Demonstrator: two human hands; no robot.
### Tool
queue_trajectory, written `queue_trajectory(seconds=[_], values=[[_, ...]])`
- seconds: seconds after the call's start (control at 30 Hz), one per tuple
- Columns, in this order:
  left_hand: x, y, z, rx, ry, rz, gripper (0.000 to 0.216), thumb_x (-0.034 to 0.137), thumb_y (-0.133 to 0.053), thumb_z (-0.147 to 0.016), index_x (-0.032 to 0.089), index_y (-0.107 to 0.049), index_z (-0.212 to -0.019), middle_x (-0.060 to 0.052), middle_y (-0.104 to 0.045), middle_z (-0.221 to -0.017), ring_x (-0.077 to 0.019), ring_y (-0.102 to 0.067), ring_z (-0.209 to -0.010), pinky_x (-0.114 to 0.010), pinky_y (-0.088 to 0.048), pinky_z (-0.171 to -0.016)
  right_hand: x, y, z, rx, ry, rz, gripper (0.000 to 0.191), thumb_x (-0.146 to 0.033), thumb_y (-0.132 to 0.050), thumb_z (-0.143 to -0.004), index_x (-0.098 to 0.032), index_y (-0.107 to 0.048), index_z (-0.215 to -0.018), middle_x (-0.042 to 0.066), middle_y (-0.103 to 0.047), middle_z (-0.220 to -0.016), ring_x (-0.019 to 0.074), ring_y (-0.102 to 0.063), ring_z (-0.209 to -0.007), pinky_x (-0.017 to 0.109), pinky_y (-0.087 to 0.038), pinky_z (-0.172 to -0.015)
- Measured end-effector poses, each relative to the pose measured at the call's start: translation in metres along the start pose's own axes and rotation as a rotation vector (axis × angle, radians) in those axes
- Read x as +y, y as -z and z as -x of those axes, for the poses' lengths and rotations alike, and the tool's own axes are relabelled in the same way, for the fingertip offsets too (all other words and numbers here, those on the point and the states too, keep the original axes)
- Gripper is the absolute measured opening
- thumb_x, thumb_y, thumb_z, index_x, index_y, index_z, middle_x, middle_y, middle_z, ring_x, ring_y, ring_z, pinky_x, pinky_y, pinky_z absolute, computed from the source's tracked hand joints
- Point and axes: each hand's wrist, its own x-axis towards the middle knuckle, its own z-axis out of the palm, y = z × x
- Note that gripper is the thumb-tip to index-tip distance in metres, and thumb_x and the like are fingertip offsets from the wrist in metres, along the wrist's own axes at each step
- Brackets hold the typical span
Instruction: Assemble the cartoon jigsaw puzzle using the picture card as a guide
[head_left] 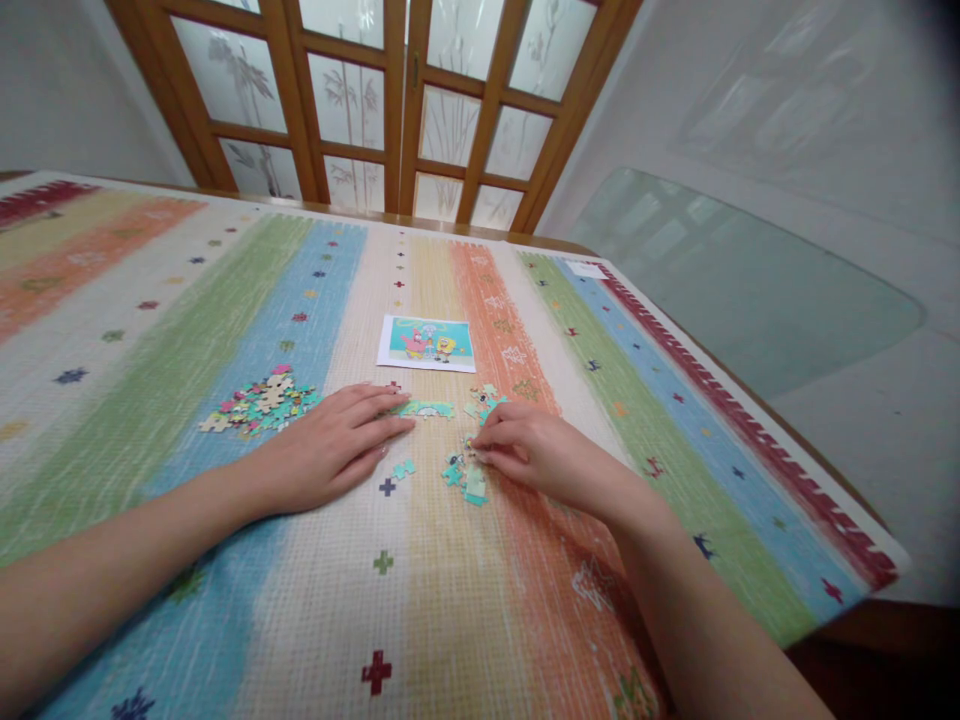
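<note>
My left hand (341,440) lies flat on the striped tablecloth, its fingertips at the left end of a joined strip of puzzle pieces (427,409). To the right, my right hand (521,440) has its thumb and fingers pinched together over a small cluster of loose puzzle pieces (474,485); whatever is between the fingertips is too small to make out. More pieces (484,398) lie just beyond that hand. Below the strip sits a teal puzzle piece pair (403,469). A large heap of mixed puzzle pieces (262,402) is beside my left hand.
Beyond the strip lies a printed picture card (427,343) with cartoon figures on a teal ground. The striped tablecloth (465,600) covers the table. A small white paper (589,270) is near the far right edge. Wooden glass-paned doors (405,100) stand behind the table.
</note>
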Motion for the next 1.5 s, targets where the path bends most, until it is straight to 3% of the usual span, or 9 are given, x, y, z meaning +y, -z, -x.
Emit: queue_trajectory(seconds=[0.23, 0.47, 0.63, 0.83, 1.1, 1.33, 1.5], values=[[0.000, 0.000, 0.000, 0.003, -0.004, 0.011, 0.040, 0.025, -0.043, -0.103, 0.027, -0.051, -0.143, -0.007, -0.046, -0.154, -0.0255, -0.038, -0.144, -0.050, -0.032, -0.121, 0.009, 0.010, 0.003, 0.040, -0.062, -0.106, 0.024, -0.018, -0.057, -0.096, -0.024, -0.076, -0.082, 0.004, -0.073, -0.083, 0.0183, -0.065, -0.080, 0.033, -0.051, -0.076], [-0.001, -0.001, 0.001, -0.003, 0.004, 0.035, 0.040, 0.025, -0.044, -0.103, 0.028, -0.051, -0.143, -0.006, -0.045, -0.155, -0.0258, -0.037, -0.145, -0.049, -0.031, -0.121, 0.022, 0.013, 0.007, 0.100, -0.141, -0.034, 0.030, -0.021, -0.055, -0.098, -0.022, -0.069, -0.072, 0.004, -0.067, -0.080, 0.0191, -0.062, -0.079, 0.034, -0.049, -0.076], [-0.002, -0.001, 0.001, -0.004, 0.001, 0.027, 0.040, 0.025, -0.042, -0.104, 0.027, -0.051, -0.143, -0.006, -0.045, -0.155, -0.0255, -0.037, -0.145, -0.049, -0.032, -0.120, 0.020, 0.018, 0.010, 0.121, -0.175, -0.042, 0.025, -0.023, -0.055, -0.098, -0.023, -0.072, -0.080, 0.004, -0.067, -0.083, 0.0187, -0.063, -0.081, 0.033, -0.048, -0.075], [-0.002, -0.001, 0.001, -0.004, 0.002, 0.039, 0.039, 0.025, -0.043, -0.104, 0.027, -0.052, -0.142, -0.007, -0.046, -0.154, -0.0253, -0.039, -0.144, -0.048, -0.033, -0.120, 0.017, 0.011, 0.008, 0.115, -0.265, 0.008, 0.004, -0.026, -0.072, -0.089, -0.023, -0.073, -0.087, 0.004, -0.068, -0.084, 0.0184, -0.063, -0.075, 0.032, -0.048, -0.069], [-0.002, -0.001, 0.001, -0.010, -0.010, 0.010, 0.040, 0.026, -0.042, -0.104, 0.026, -0.051, -0.143, -0.008, -0.044, -0.155, -0.0251, -0.037, -0.145, -0.049, -0.033, -0.120, 0.019, -0.003, 0.001, 0.121, -0.283, 0.004, 0.008, -0.018, -0.075, -0.084, -0.022, -0.067, -0.084, 0.004, -0.067, -0.084, 0.0181, -0.061, -0.075, 0.032, -0.048, -0.070], [-0.003, -0.003, 0.001, -0.045, -0.031, -0.004, 0.047, 0.026, -0.040, -0.104, 0.028, -0.042, -0.151, -0.003, -0.041, -0.159, -0.0237, -0.032, -0.149, -0.047, -0.028, -0.122, 0.017, 0.001, 0.001, 0.137, -0.382, -0.041, 0.011, -0.020, -0.078, -0.080, -0.021, -0.067, -0.083, 0.003, -0.066, -0.080, 0.0171, -0.060, -0.069, 0.030, -0.046, -0.063], [-0.004, -0.003, 0.001, -0.067, -0.033, -0.019, 0.049, 0.027, -0.041, -0.104, 0.029, -0.039, -0.154, 0.001, -0.046, -0.156, -0.0234, -0.033, -0.148, -0.046, -0.025, -0.123, 0.018, 0.002, 0.002, 0.084, -0.432, -0.105, 0.009, -0.020, -0.076, -0.082, -0.020, -0.068, -0.080, 0.001, -0.065, -0.073, 0.0161, -0.060, -0.064, 0.030, -0.045, -0.060]])
